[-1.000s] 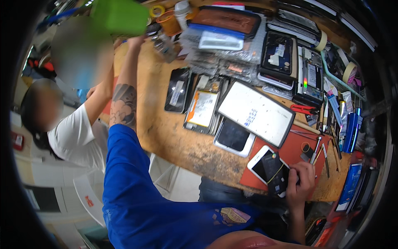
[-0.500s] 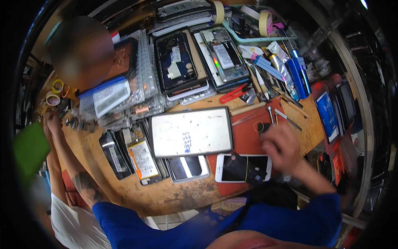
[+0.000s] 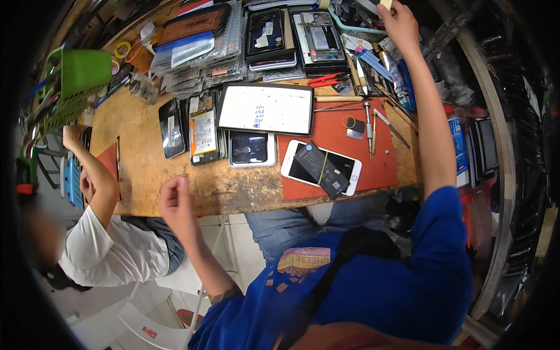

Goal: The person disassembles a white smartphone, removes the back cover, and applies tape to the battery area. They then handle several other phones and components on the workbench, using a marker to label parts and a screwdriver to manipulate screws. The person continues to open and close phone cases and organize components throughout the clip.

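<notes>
My right hand (image 3: 401,29) reaches to the far right, over the pale green basket (image 3: 356,28). Its fingers pinch a pale yellow tape roll (image 3: 385,4), cut off by the picture's upper edge. My left hand (image 3: 178,204) hovers at the table's front edge with its fingers curled together; anything inside them is hidden. Between my arms, a white phone (image 3: 287,165) lies face up on a red mat (image 3: 379,169). A black battery (image 3: 321,166) rests slantwise across it under a yellow rubber band. Behind it lies a white panel with a black rim (image 3: 268,105).
Opened phones (image 3: 203,131) lie left of the panel. Screwdrivers (image 3: 368,125) and red-handled pliers (image 3: 326,80) lie right and behind. Stacked devices and bubble wrap (image 3: 204,70) fill the back. At left, a co-worker's arm (image 3: 99,175) is at the table, near a green basket (image 3: 87,73).
My right hand has gone from beside the phone to the far basket and taken hold of the tape roll. My left hand has come back from the far left to the front edge. The view has shifted.
</notes>
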The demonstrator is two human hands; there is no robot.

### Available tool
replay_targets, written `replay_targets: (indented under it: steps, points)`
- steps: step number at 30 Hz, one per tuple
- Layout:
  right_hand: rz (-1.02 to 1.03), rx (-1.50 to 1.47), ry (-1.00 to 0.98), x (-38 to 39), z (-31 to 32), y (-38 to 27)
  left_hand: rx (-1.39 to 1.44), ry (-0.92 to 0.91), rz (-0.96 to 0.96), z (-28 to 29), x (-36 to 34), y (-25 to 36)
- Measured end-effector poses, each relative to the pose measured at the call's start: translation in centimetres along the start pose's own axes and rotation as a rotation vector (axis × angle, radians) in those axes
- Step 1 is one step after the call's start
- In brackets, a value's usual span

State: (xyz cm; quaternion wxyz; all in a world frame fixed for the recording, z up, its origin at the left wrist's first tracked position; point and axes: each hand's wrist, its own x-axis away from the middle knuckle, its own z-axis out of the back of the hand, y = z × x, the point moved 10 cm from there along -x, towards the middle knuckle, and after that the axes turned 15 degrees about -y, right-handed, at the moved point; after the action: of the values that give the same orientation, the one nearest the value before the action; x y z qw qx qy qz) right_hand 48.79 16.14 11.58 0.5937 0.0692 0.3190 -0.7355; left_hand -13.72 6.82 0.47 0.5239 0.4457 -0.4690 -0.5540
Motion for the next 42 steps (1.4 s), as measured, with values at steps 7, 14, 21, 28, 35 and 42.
replay_targets:
  steps: [7,14,21,28,35,42]
  points:
    - [0.5,-0.378,-0.714,22.2,2.8,-21.2,-0.376,-0.424,-0.756,-17.3,5.3,14.0]
    - [-0.104,-1.104,-1.075,27.0,1.2,-19.5,-0.183,-0.932,-0.687,-24.0,5.2,13.8]
    - [0.1,-1.009,-0.595,25.8,3.5,-19.5,0.169,-0.826,-0.561,-22.7,3.9,10.8]
    - [0.088,-1.096,-0.69,26.2,1.5,-20.1,0.308,-0.906,-0.394,-22.6,3.4,8.3]
    - [-0.165,-1.326,-0.776,30.1,-1.2,-19.1,0.362,-0.872,-0.245,-22.8,5.0,6.0]
    - [-0.106,-1.278,-0.873,31.5,-2.4,-18.7,0.29,-0.785,-0.144,-22.4,6.4,3.7]
